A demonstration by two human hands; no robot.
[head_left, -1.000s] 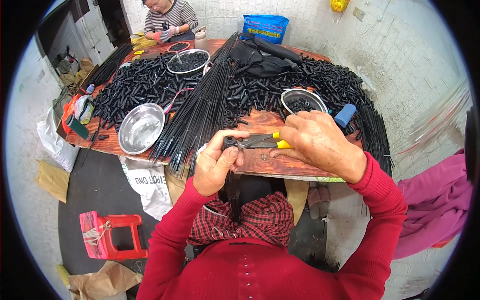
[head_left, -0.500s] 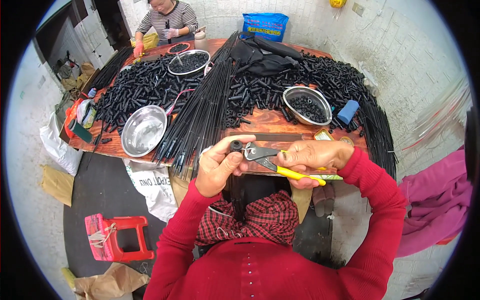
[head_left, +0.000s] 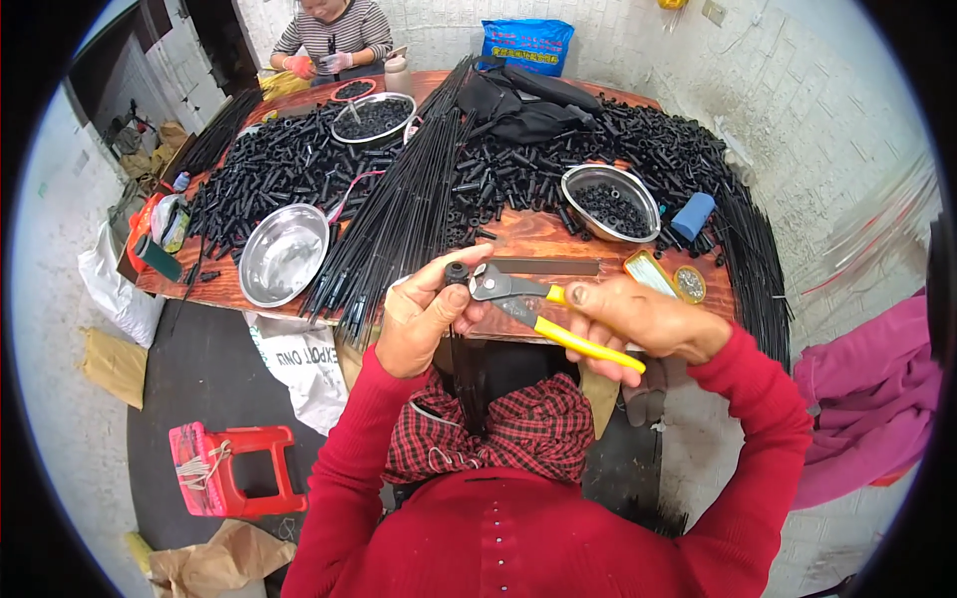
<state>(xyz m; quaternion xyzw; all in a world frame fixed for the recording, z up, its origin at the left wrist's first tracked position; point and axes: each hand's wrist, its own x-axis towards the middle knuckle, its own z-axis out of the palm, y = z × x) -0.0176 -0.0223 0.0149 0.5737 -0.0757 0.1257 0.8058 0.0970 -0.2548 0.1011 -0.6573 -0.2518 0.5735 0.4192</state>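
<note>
My left hand (head_left: pixel 419 314) pinches a small black tubular part (head_left: pixel 457 271) upright between thumb and fingers, its round ringed end facing up. Dark thin lengths (head_left: pixel 467 384) hang beneath that hand; whether they join the part I cannot tell. Around yellow-handled cutting pliers (head_left: pixel 590 345) my right hand (head_left: pixel 643 317) is closed, thumb on the upper handle and fingers at the lower one. The handles are spread. The grey head of the pliers lies right beside the part's top end, near my left fingertips.
Black tubes (head_left: pixel 289 169) heap the wooden table (head_left: pixel 518 227), with a bundle of thin black rods (head_left: pixel 399 214) across it. Nearby stand an empty steel bowl (head_left: pixel 284 256) and a bowl of black rings (head_left: pixel 610 204). Across the table a co-worker (head_left: pixel 334 40) handles something. A red stool (head_left: pixel 239 468) stands lower left.
The pliers' handles have spread wider, and the pliers' head has shifted slightly up and left along with the black part. The co-worker's gloved hands have come together.
</note>
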